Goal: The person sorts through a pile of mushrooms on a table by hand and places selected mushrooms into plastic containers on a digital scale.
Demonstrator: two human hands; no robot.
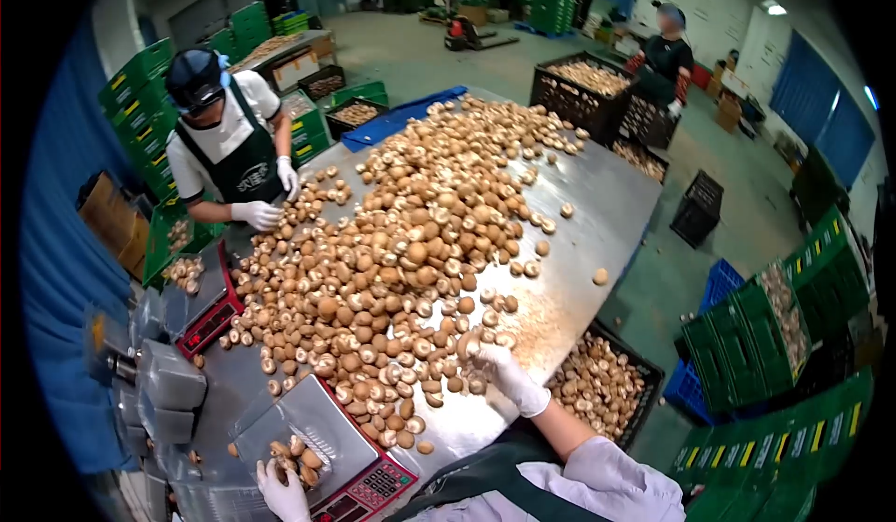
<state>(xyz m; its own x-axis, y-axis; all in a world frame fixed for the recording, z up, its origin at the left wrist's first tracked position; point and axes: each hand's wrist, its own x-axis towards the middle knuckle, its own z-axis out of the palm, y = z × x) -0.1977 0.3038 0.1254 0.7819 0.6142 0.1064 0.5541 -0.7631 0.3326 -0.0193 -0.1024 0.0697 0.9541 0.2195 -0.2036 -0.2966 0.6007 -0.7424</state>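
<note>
A large heap of brown-capped mushrooms (401,232) with pale stems covers the steel table (569,270). My right hand (511,379), in a white glove, is at the near right edge of the heap. Its fingers are curled on a mushroom (468,344), slightly blurred. At the bottom, my left hand (283,494), also gloved, is beside a small group of mushrooms (297,457) in a clear plastic tray (301,421). Its fingers are closed around one of these mushrooms, partly hidden. The tray rests on a red digital scale (373,486).
Across the table a co-worker (229,139) handles mushrooms near a second red scale (210,321). Stacked clear trays (171,377) stand at left. A black crate of mushrooms (602,382) sits below the table's right edge. Green crates (747,335) are stacked farther right. Another person (667,60) stands behind.
</note>
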